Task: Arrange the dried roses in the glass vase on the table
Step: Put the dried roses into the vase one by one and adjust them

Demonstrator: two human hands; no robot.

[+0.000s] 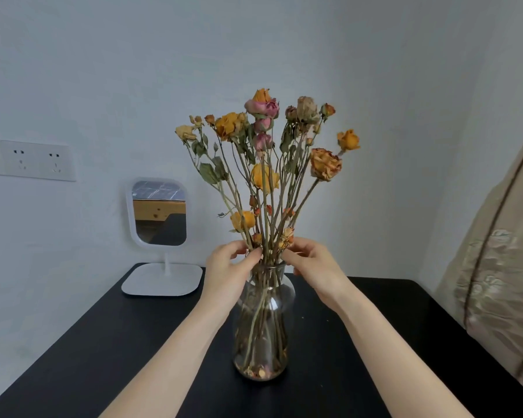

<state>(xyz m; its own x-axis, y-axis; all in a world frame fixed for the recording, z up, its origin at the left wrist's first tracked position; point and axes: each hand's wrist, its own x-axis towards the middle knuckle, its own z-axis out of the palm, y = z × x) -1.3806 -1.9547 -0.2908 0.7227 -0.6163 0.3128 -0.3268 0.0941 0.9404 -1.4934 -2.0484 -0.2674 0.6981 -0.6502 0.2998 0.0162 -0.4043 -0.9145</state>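
Forearms [169, 357]: two bare arms are spanning the near part of the table, converging toward twelve o'clock on the vase mouth.
Left hand [227, 267]: is sitting at nine o'clock of the bunch, thumb and curled fingers pinching the stems just above the rim.
Right hand [311, 260]: is sitting at three o'clock at the same height, fingers curled onto the stems in what is looking like a light pinch; the thumb is partly hidden.
Glass vase [263, 327]: is standing upright on the table at twelve o'clock, between the two wrists. It is clear, smooth glass, with a narrow neck, a rounded shoulder and a straighter body. Crumbled petals are lying in the bottom.
Dried roses [266, 164]: are standing in the vase, stems crossing inside the glass and fanning above the mouth from eleven to one o'clock. The long axis is running near vertical. The heads are papery, orange, yellow and faded pink, and the leaves are curled.
Key relation: both hands are meeting the stems at the neck, neither noticeably nearer. A small nudge there is likely swinging the heads wide.
Handling: thin woody stems and flaky petals are probably shedding under a hard squeeze.
Table [103, 342]: matt black and flat, is carrying the vase.
Mirror [159, 212]: white-framed on a flat stand, is standing at ten o'clock of the vase, well apart.
Wall socket [27, 159]: a white plate is sitting at nine o'clock on the wall.
Curtain [495, 282]: beige embroidered fabric is hanging at three o'clock.
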